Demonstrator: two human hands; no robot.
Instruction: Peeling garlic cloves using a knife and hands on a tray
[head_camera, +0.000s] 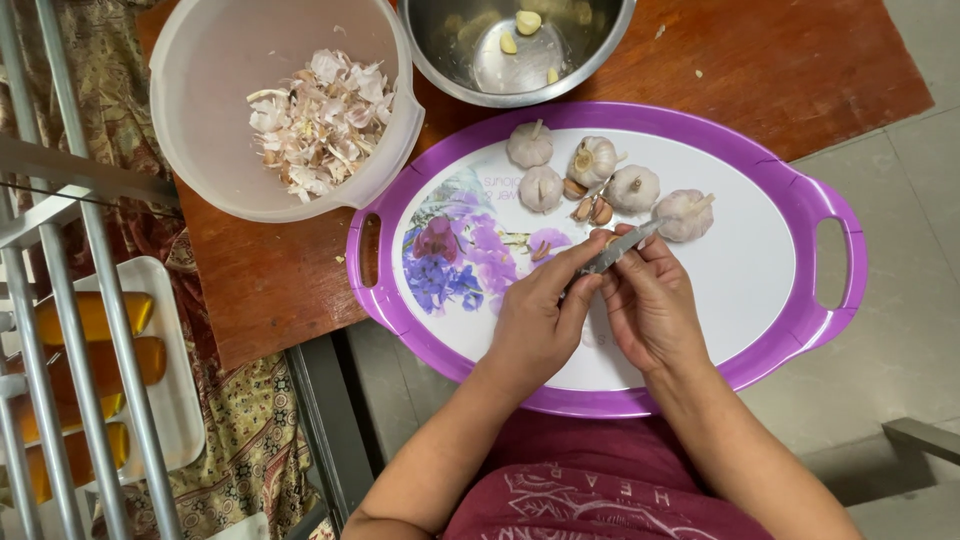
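Left hand (535, 325): gripped what seemed a garlic clove (610, 240).
Right hand (652, 305): held a knife (620, 247).
Tray (770, 260): carried garlic bulbs (592, 160).

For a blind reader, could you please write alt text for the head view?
Two hands, left hand and right hand, work a small knife over a purple-rimmed tray holding garlic bulbs. Beyond sit a plastic bowl of garlic skins and a steel bowl.
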